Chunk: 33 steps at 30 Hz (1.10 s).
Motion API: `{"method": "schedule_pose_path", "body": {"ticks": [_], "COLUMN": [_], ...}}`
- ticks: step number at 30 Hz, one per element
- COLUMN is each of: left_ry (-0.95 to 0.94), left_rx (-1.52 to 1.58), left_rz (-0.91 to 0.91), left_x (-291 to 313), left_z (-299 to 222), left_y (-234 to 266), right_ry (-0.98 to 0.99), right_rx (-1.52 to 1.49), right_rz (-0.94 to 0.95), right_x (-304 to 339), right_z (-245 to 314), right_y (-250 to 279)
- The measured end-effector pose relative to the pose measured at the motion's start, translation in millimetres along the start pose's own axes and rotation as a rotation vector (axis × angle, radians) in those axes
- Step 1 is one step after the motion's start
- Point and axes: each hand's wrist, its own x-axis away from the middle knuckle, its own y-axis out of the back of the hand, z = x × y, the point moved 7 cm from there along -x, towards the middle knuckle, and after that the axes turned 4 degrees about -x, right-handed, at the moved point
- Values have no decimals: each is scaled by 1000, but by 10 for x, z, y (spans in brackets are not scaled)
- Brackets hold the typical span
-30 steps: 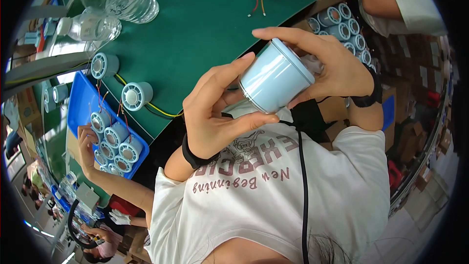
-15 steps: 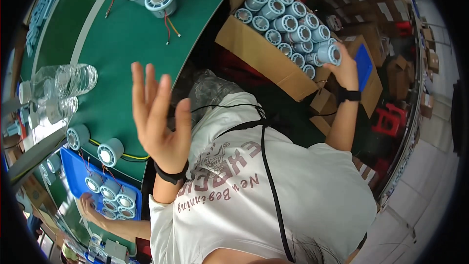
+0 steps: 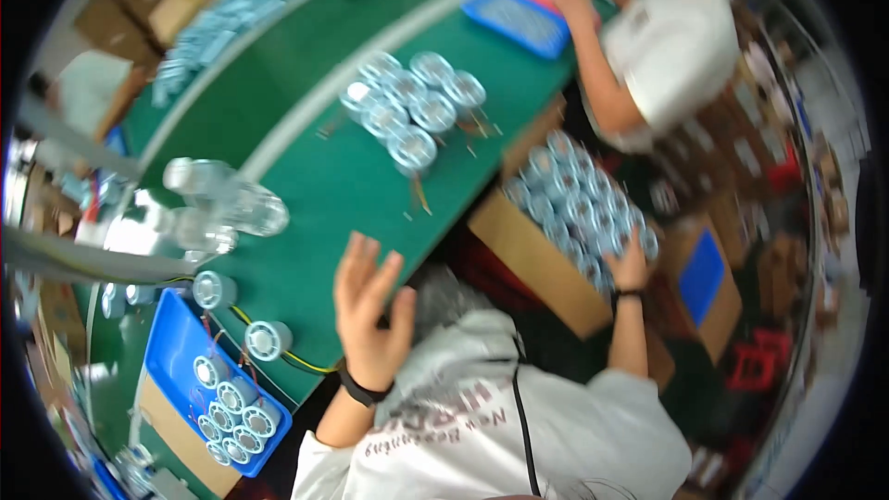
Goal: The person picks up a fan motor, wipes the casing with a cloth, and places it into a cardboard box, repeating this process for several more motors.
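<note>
- Light-blue motors point(image 3: 576, 213) stand packed inside the cardboard box point(image 3: 546, 273).
- Right hand point(image 3: 631, 268): at the box's near right corner, fingers at the motors; blur hides how far they are bent, and I cannot tell whether they grip one.
- Left hand point(image 3: 370, 324): left of the box, fingers raised and loosely spread, thumb apart, holding nothing.
- Green table point(image 3: 333, 199): left of the box, bearing a motor cluster point(image 3: 407, 104).
- Blue tray point(image 3: 169, 344): well left of the box, partly filled with motors.
</note>
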Motion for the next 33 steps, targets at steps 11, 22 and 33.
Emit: {"method": "schedule_pose_path", "body": {"ticks": [11,22,33], "left_ry": [63,117,267], "left_rx": [173,216,230], "left_rz": [-27,-110,-14], "left_x": [355,634,797], "left_z": [-39,171,387], "left_y": [228,301,417], "right_ry": [728,1477,1834], "right_rx": [-379,-583,157], "right_rz": [38,427,701], "right_x": [682,1301,1095], "right_z": [3032,5981,7606], "right_y": [1193,1213,-1444]}}
